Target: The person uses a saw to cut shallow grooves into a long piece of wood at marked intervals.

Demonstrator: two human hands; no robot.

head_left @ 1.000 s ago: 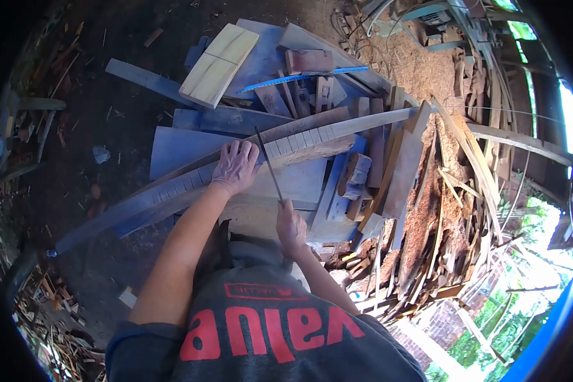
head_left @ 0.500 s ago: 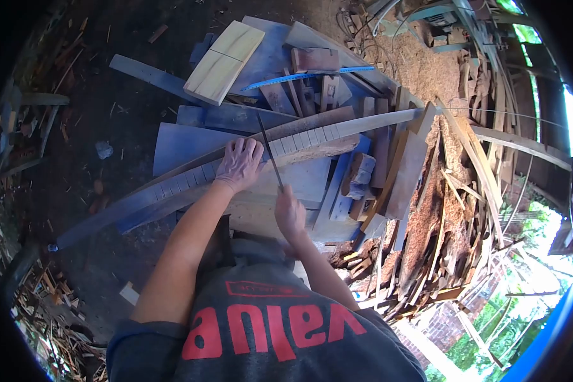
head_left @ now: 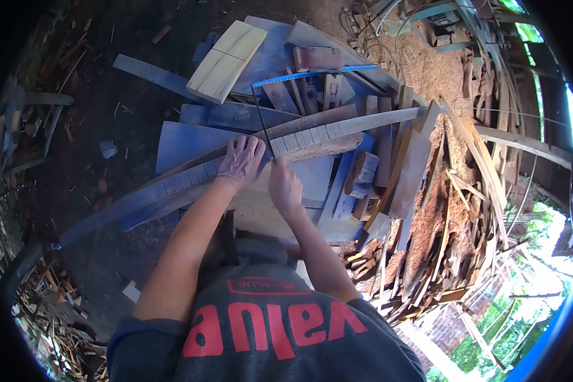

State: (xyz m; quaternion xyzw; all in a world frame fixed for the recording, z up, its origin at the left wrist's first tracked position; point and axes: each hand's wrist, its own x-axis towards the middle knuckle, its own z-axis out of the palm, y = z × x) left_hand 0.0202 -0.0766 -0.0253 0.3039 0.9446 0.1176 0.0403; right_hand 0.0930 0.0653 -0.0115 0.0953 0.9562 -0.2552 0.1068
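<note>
A long, slightly curved wooden strip (head_left: 312, 135) runs diagonally across the bench, with a row of several cross cuts along it. My left hand (head_left: 240, 162) bears down on its middle, fingers curled over the far side. In my right hand (head_left: 286, 188) is the handle end of a saw (head_left: 261, 121), whose thin dark blade lies across the strip just right of my left hand. The saw's handle is mostly hidden by my fingers. Behind the strip, a rough-edged board (head_left: 331, 116) lies alongside.
A pale wood block (head_left: 227, 62) with a line across it lies at the back. A blue narrow blade (head_left: 312, 75) rests over wood offcuts near a brown block (head_left: 318, 58). Sawdust (head_left: 420, 63) and heaped wood strips (head_left: 436, 223) lie at the right.
My right hand has pushed the saw forward, away from my body, so its blade reaches farther past the strip. My left hand stays in place on the strip.
</note>
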